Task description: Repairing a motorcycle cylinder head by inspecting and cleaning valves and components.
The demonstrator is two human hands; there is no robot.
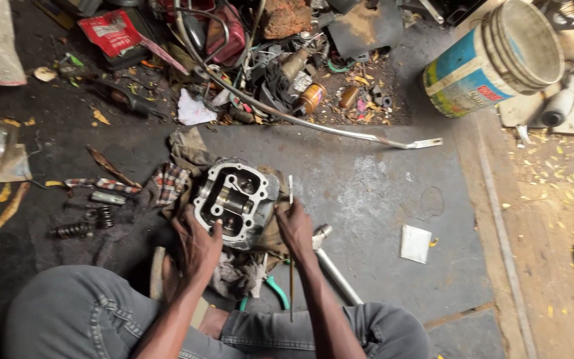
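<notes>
Bracing cylinder head [234, 199] with left hand [197, 244], fingers spread flat; keep right hand [295, 227] clamped on thin rod [291, 199], upright, steady.

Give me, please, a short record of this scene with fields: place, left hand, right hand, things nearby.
place: dark workshop floor, seen from the person's head
left hand: left hand rests on the edge of a metal engine part that lies on rags
right hand: right hand holds a thin rod upright beside the engine part
things nearby: springs on the left, green-handled pliers near the knees, metal tube, white square piece, tilted bucket, scrap pile above
</notes>
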